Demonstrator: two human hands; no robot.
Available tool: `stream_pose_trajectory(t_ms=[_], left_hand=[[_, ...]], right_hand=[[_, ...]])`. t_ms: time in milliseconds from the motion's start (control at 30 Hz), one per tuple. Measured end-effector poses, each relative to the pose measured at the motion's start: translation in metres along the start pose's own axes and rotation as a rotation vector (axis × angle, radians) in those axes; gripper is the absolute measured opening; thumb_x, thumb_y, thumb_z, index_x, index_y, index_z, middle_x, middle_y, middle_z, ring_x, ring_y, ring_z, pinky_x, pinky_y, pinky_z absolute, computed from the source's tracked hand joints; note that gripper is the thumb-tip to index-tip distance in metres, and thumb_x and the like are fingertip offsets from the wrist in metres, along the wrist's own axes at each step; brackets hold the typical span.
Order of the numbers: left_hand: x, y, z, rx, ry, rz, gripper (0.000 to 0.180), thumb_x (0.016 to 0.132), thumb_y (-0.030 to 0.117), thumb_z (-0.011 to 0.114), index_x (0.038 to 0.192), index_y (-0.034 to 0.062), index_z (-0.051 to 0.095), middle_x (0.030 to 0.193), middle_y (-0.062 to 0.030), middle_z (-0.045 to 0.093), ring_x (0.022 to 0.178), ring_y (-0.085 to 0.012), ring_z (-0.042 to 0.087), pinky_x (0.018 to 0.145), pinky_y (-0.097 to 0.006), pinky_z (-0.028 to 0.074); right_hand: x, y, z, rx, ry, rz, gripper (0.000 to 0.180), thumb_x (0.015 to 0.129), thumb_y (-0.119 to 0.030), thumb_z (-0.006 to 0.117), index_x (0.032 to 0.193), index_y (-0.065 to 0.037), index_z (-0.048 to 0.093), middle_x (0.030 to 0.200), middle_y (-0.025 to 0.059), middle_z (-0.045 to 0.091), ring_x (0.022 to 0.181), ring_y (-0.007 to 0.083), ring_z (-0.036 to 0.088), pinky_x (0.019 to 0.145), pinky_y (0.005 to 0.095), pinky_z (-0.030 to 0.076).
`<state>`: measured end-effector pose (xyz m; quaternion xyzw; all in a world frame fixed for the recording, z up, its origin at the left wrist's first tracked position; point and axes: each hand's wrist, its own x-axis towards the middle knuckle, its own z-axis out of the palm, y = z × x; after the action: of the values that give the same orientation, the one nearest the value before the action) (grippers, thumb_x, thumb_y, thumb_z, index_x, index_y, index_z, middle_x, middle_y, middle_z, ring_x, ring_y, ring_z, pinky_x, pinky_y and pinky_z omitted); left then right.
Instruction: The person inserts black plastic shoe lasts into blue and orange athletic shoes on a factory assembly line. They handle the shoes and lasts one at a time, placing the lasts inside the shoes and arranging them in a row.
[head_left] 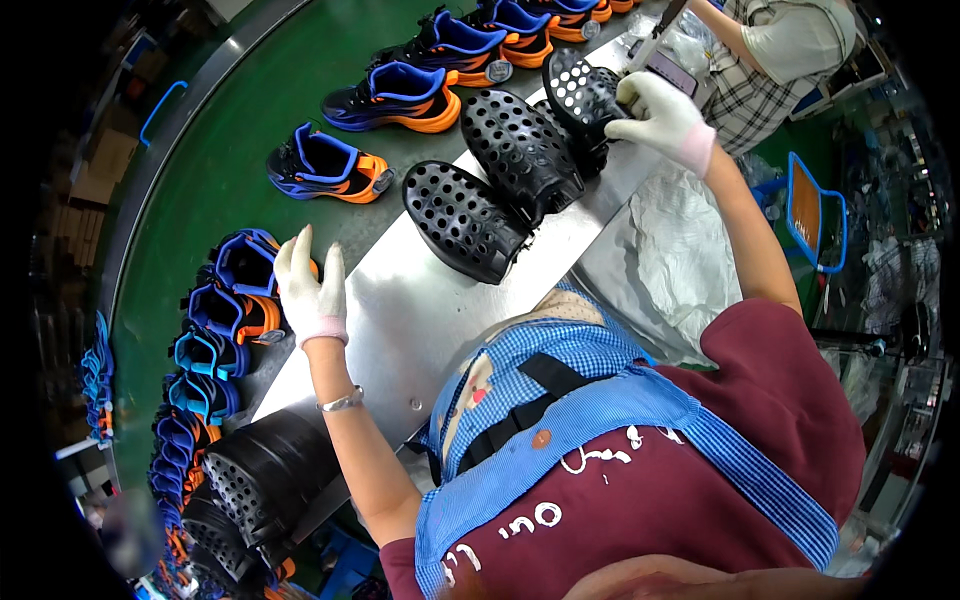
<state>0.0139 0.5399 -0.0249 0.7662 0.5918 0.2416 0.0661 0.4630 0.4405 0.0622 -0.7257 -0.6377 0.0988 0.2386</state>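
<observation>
My left hand (314,290), in a white glove, is held with its fingers apart beside a blue, black and orange sneaker (245,262) in the left row. It holds nothing. My right hand (664,118), also gloved, is curled with thumb and fingers around the near end of a black perforated shoe-shaped piece (578,88), which is tilted up. Two more black perforated pieces, a middle one (515,140) and a nearer one (460,215), lie to its left on the metal ledge (385,310). The fingertips of my right hand are partly hidden by the piece.
A green conveyor belt (220,130) carries sneakers, including a single one (325,165) and a row at the far side (395,95). More black perforated pieces (250,490) sit at the lower left. Another person (795,50) is at the upper right, near a blue-framed stool (805,215).
</observation>
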Motion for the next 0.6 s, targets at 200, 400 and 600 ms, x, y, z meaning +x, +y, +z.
stream_pose_trajectory(t_ms=[200,400,600], left_hand=[[0.025,0.067,-0.032,-1.334,-0.213,-0.098,0.061,0.098,0.027,0.056,0.145,-0.0054,0.034,0.133,-0.0176,0.052,0.117,-0.0218,0.056,0.095,-0.03,0.046],[0.021,0.101,-0.068,-1.972,-0.287,-0.205,0.055,0.099,0.04,0.048,0.136,-0.0009,0.042,0.121,-0.0198,0.06,0.106,-0.0266,0.062,0.094,-0.041,0.052],[0.019,0.079,-0.057,-2.057,0.126,-0.513,0.028,0.095,0.031,0.056,0.108,0.0068,0.06,0.098,-0.0084,0.065,0.088,-0.0217,0.066,0.078,-0.035,0.056]], right_hand=[[0.02,-0.109,-0.023,0.21,-0.032,-0.378,0.043,0.07,-0.018,0.082,0.102,-0.001,0.057,0.09,0.0045,0.058,0.082,0.012,0.058,0.073,0.0262,0.05],[0.031,-0.209,0.02,0.348,-0.428,-0.476,0.045,0.07,-0.012,0.08,0.107,0.0,0.057,0.096,0.0062,0.058,0.086,0.0161,0.061,0.079,0.029,0.052],[0.049,-0.243,0.066,0.08,-0.528,-0.578,0.046,0.083,-0.034,0.067,0.108,0.003,0.059,0.09,0.0198,0.064,0.085,0.033,0.065,0.076,0.0386,0.051]])
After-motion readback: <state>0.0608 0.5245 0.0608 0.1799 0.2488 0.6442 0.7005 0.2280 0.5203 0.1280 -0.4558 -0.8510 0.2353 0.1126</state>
